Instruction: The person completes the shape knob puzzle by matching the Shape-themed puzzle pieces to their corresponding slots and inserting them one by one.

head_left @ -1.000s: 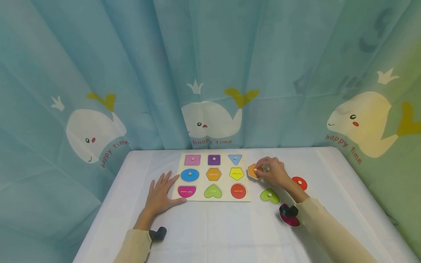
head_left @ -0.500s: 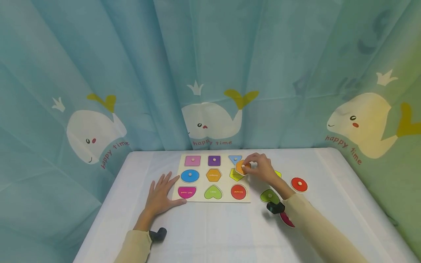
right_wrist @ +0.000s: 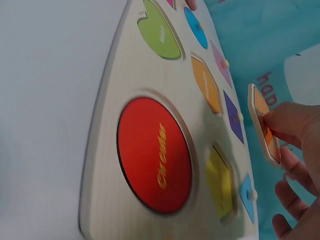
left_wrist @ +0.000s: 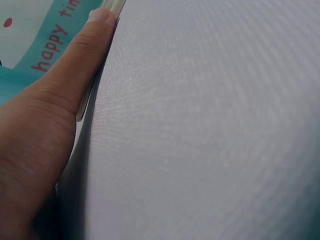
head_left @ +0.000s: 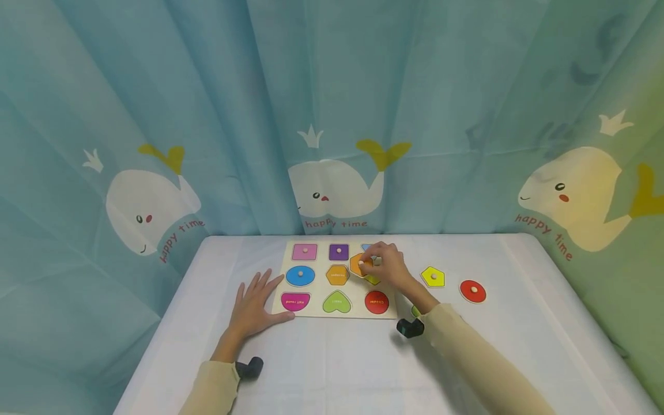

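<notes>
My right hand (head_left: 386, 266) pinches the knob of an orange hexagon puzzle piece (head_left: 357, 264) and holds it above the shape puzzle board (head_left: 319, 291). In the right wrist view the hexagon piece (right_wrist: 261, 120) is tilted and apart from the board. The orange hexagon slot (head_left: 338, 275) lies just left of it. My left hand (head_left: 255, 308) rests with spread fingers at the board's left edge, its thumb (left_wrist: 90, 50) along the near corner. Pink, purple, blue oval and light blue triangle pieces sit in their slots; the triangle is partly hidden behind my right hand.
Right of the board lie a yellow pentagon piece (head_left: 433, 276) and a red round piece (head_left: 472, 291). A green heart piece (head_left: 415, 311) is mostly covered by the right wrist. A whale-print curtain (head_left: 337, 190) hangs behind the white table (head_left: 321, 363).
The right hand has carried the orange hexagon leftward from the table beside the board to over the board. The right forearm now hides the dark pink piece. The left hand stays put.
</notes>
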A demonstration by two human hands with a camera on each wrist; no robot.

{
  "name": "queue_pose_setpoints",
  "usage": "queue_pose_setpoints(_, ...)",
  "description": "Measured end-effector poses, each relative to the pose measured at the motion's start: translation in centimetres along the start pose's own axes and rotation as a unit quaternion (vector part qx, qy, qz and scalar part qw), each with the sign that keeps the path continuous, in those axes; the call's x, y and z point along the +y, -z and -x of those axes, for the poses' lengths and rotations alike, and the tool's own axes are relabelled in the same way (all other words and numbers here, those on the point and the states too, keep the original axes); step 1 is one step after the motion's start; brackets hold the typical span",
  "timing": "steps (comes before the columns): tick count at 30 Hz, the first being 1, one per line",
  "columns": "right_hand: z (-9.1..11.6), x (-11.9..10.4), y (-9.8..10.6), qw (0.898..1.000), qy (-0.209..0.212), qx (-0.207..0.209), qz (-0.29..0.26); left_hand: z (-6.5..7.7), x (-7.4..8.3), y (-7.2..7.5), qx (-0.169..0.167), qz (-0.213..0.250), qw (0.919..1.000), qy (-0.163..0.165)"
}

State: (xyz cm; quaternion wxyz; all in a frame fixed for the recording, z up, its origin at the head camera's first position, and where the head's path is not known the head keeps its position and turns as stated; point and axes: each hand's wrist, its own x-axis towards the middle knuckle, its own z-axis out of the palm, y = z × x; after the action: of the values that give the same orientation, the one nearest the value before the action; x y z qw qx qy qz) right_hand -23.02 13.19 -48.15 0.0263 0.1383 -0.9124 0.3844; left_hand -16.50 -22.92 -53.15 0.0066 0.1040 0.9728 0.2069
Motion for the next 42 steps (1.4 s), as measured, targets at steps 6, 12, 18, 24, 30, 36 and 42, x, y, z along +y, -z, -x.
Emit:
queue_pose_setpoints(6, -0.5, -0.7, -1.8, 1.0, 0.021, 0.001, 0.003, 0.0, 0.0, 0.1, -0.001, -0.004, 1.0, 0.0)
queue_pose_setpoints(12, -1.0, -1.1, -3.7, 0.998, 0.055, -0.002, -0.005, 0.0, 0.0, 0.0, -0.002, -0.001, 1.0, 0.002)
queue_pose_setpoints(18, -1.1, -1.1, -5.1, 0.998, 0.053, -0.011, -0.014, -0.1, 0.1, 0.0, -0.002, -0.001, 1.0, -0.001)
queue_pose_setpoints(24, -1.2, -1.1, -6.0, 0.999, 0.026, -0.02, -0.009, 0.0, 0.1, 0.1, 0.0, -0.001, 1.0, -0.003)
queue_pose_setpoints(30, -1.2, -1.3, -6.3, 0.999, 0.019, -0.026, 0.004, 0.0, 0.0, 0.0, 0.002, -0.004, 1.0, -0.004)
queue_pose_setpoints(36, -1.2, -1.4, -6.4, 0.999, 0.015, -0.032, 0.015, 0.0, 0.1, 0.0, 0.0, -0.006, 1.0, -0.001)
queue_pose_setpoints(42, -1.3, -1.2, -6.7, 0.999, 0.013, -0.027, 0.019, 0.0, 0.1, 0.1, -0.001, -0.005, 1.0, -0.002)
